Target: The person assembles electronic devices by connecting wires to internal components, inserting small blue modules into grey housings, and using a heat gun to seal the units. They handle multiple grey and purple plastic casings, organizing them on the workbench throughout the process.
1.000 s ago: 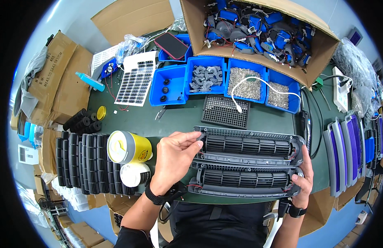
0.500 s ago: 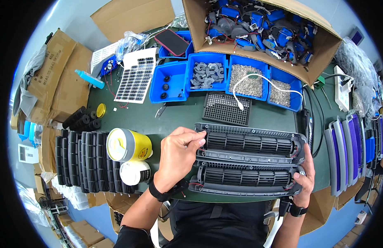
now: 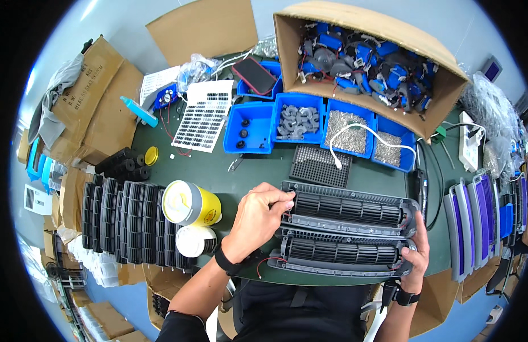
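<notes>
Two dark grey housings lie one behind the other at the table's front edge. Each has a long black finned fan roller: the far roller point(image 3: 348, 208) and the near roller point(image 3: 341, 251). My left hand point(image 3: 257, 218) pinches at the left end of the far housing point(image 3: 355, 226); whatever is between its fingertips is too small to make out. My right hand point(image 3: 415, 253) grips the right ends of both, its thumb on the near housing point(image 3: 338, 268) and its fingers along the far one. A thin red wire point(image 3: 264, 262) loops out from the near housing's left end.
Blue bins point(image 3: 250, 128) of small parts stand behind a black perforated tray point(image 3: 320, 166). A carton point(image 3: 446, 62) of blue-and-grey motor parts sits at the back. Leftward are a yellow tub point(image 3: 204, 206), a white jar point(image 3: 195, 241) and stacked black rollers point(image 3: 133, 222). Purple-and-grey panels point(image 3: 472, 228) stand at right.
The whole view has shifted, moving the table's contents slightly right and down in the picture. My hands keep to the same housing ends. The near housing's red wire shows more plainly.
</notes>
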The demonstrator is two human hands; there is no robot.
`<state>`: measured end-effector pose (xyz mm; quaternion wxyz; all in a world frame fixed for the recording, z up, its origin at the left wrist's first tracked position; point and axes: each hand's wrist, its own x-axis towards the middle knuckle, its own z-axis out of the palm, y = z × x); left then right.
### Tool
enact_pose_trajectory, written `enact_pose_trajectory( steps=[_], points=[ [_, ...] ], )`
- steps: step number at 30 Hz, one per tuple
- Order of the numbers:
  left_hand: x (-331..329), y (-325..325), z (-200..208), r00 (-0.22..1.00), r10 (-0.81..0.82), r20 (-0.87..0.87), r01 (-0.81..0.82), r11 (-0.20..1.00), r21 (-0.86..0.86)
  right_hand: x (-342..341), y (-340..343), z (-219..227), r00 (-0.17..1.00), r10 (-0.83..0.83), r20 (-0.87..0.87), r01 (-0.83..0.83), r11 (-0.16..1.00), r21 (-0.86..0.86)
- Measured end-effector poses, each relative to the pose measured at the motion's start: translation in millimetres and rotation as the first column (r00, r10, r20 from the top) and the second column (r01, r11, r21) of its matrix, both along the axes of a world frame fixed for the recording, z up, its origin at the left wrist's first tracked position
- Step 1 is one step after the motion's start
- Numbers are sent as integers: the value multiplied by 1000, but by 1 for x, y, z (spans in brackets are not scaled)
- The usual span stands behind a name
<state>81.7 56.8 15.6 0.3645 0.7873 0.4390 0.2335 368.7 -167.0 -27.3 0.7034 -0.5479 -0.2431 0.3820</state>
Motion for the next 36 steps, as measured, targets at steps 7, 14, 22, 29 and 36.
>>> enact_pose_trajectory(
  steps=[7, 14, 22, 29, 36],
  points=[
    [13, -115, 86, 965, -257, -53, 260, 911, 321, 1, 0, 1, 999, 31, 27, -31, 1000, 2],
    [56, -114, 49, 974, -202, -107, 228, 876, 425, 4, -7, 0, 999, 40, 14, -40, 999, 23],
    [59, -65, 20, 933, -286, -220, 343, 894, 289, 11, -9, -7, 990, 112, 82, -115, 993, 25],
    [58, -72, 19, 927, -298, -229, 360, 880, 309, 42, -38, 29, 731, 122, 672, 74, 964, -256],
    [20, -71, 19, 929, -278, -242, 346, 887, 308, 46, 16, 35, 263, 456, 850, 365, 769, -525]
  ],
)
